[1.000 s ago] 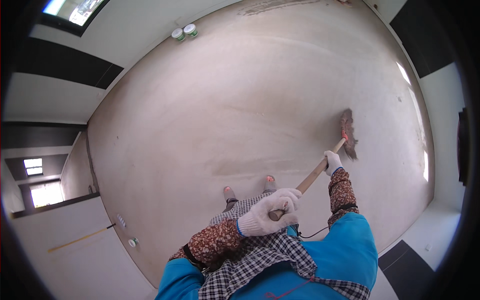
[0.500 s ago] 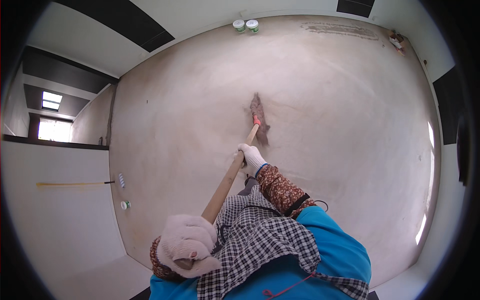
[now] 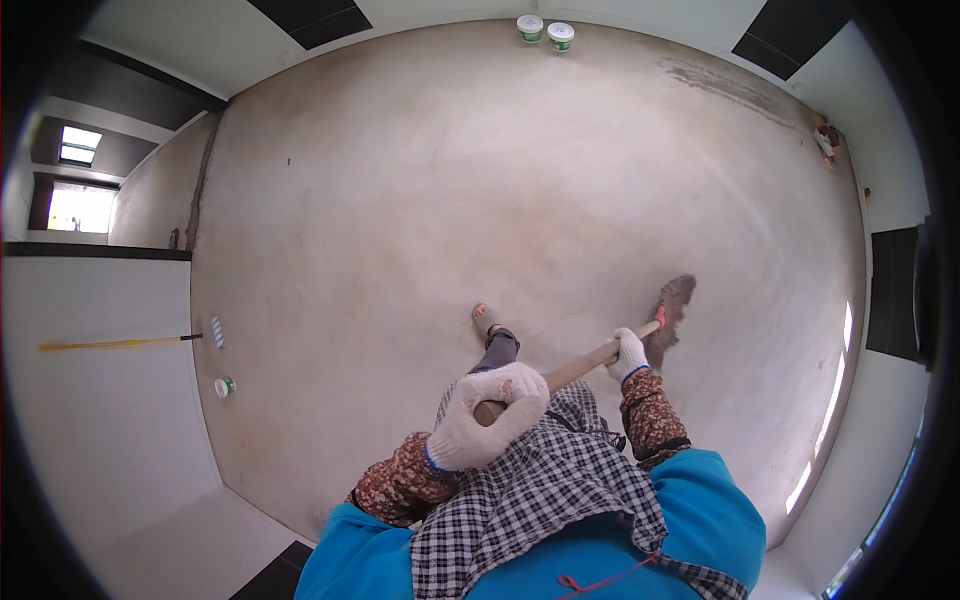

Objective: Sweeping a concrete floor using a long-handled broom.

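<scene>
I hold a long-handled broom (image 3: 582,367) with a wooden shaft, a red collar and a dark brown, fuzzy bristle head (image 3: 677,293). My left hand (image 3: 492,415), in a white knit glove, is wrapped round the top end of the shaft in front of my checked apron. Lower down the shaft, my right hand (image 3: 628,355), gloved the same way, grips near the collar. The bristle head meets the grey floor to the right of my body, its edges blurred. My foot (image 3: 486,318) shows on the floor ahead, left of the broom.
Two white-and-green tubs (image 3: 545,35) stand by the far wall. Along the left wall are a smaller tub (image 3: 225,386) and a roller (image 3: 217,332) with a yellow pole. Clutter (image 3: 827,142) lies in the far right corner, near a dark floor streak (image 3: 728,88). A doorway opens at left.
The broom head has swung from ahead of me to the right and nearer. Both hands have shifted right, still round the shaft. My view has turned a little, and my foot now shows.
</scene>
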`<action>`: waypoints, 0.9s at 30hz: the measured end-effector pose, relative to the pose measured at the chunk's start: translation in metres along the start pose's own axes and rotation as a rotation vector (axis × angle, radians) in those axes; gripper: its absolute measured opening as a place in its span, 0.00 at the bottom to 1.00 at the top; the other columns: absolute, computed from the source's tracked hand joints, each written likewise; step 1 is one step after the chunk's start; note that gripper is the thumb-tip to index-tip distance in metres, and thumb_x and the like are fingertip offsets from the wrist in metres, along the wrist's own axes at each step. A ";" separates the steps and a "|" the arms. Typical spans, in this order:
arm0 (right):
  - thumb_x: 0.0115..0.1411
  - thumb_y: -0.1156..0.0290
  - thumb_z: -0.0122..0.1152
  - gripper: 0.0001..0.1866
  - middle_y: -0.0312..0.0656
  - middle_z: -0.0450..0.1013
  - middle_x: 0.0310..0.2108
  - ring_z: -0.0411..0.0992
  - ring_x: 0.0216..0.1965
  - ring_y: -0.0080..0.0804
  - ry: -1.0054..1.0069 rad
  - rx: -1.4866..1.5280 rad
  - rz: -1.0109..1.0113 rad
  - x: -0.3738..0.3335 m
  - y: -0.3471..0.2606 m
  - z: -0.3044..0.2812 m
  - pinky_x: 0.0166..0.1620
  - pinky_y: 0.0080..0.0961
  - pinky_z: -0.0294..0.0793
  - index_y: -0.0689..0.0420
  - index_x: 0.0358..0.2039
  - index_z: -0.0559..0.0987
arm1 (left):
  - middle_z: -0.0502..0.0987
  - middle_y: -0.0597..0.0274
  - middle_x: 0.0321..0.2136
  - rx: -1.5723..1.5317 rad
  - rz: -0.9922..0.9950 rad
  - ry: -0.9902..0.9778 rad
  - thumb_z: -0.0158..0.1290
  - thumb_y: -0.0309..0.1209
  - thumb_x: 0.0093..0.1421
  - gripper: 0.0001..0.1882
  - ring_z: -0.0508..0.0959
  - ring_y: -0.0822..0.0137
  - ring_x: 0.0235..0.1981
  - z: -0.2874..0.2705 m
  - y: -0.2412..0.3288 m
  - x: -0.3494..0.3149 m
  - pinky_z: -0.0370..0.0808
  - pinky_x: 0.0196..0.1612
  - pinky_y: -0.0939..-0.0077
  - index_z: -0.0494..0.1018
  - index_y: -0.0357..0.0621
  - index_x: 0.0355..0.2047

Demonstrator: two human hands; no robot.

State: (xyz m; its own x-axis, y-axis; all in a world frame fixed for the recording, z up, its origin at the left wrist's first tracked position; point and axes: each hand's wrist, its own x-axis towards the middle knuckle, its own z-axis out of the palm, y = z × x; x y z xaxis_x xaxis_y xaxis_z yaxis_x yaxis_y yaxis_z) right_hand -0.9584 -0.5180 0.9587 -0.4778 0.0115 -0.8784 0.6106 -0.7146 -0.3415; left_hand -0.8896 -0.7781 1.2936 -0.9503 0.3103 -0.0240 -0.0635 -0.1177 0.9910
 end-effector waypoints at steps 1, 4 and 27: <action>0.59 0.67 0.51 0.07 0.40 0.67 0.26 0.67 0.24 0.31 -0.082 0.000 0.037 -0.004 0.012 0.014 0.21 0.26 0.64 0.56 0.32 0.68 | 0.75 0.61 0.27 0.074 0.016 -0.014 0.51 0.15 0.57 0.11 0.75 0.68 0.31 0.008 0.005 -0.001 0.72 0.38 0.72 0.67 0.39 0.20; 0.59 0.66 0.51 0.08 0.43 0.69 0.28 0.71 0.29 0.35 -0.177 0.045 0.107 0.005 0.003 0.010 0.25 0.30 0.69 0.57 0.33 0.69 | 0.72 0.60 0.17 0.235 0.218 -0.053 0.53 0.20 0.48 0.10 0.72 0.62 0.22 0.084 -0.010 0.020 0.71 0.29 0.70 0.65 0.41 0.14; 0.58 0.70 0.53 0.06 0.38 0.67 0.25 0.70 0.25 0.31 0.220 0.220 -0.085 -0.052 -0.223 -0.186 0.29 0.28 0.73 0.55 0.33 0.68 | 0.74 0.62 0.26 -0.032 -0.018 -0.407 0.54 0.18 0.59 0.09 0.74 0.63 0.39 0.234 0.036 0.125 0.70 0.47 0.68 0.70 0.40 0.22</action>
State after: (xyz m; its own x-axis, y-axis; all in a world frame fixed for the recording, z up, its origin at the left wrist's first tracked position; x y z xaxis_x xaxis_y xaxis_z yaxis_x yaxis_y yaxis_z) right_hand -0.9520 -0.2295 1.0183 -0.3585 0.2116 -0.9092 0.4116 -0.8384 -0.3574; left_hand -0.9398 -0.5227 1.3572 -0.7512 0.6598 0.0191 -0.0942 -0.1358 0.9862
